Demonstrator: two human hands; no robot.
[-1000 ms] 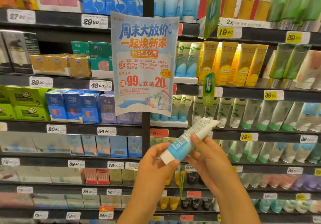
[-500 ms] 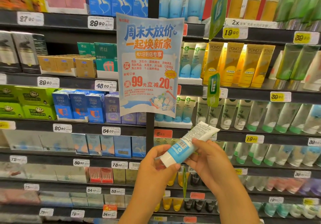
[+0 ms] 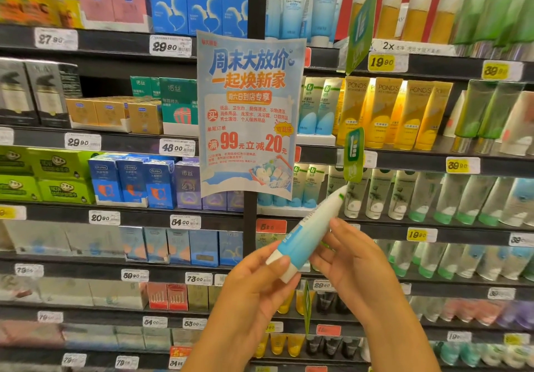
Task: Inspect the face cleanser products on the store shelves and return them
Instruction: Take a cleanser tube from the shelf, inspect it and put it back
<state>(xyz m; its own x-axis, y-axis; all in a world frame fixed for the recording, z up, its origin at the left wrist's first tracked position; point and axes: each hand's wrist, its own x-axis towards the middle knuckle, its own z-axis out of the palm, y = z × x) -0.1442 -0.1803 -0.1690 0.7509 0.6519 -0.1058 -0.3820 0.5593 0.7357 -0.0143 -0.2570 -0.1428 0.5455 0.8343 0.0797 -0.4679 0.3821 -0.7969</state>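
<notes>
I hold a white and blue face cleanser tube (image 3: 307, 231) in front of the store shelves, tilted with its crimped end up to the right and its white cap down to the left. My left hand (image 3: 254, 290) pinches the cap end between thumb and fingers. My right hand (image 3: 351, 264) grips the tube's middle from the right side, fingers curled behind it. Matching white and blue tubes (image 3: 303, 186) stand on the shelf just behind the tube's upper end.
A blue promotional poster (image 3: 248, 111) hangs on a black upright post (image 3: 255, 7) between shelf bays. Yellow tubes (image 3: 390, 111) and green tubes (image 3: 485, 108) fill the right shelves. Boxed goods (image 3: 130, 181) fill the left shelves. Price tags line each shelf edge (image 3: 433, 234).
The tube has been rotated about its length: the printed white back with barcode has turned away and the blue side now faces me. Both hands keep their hold.
</notes>
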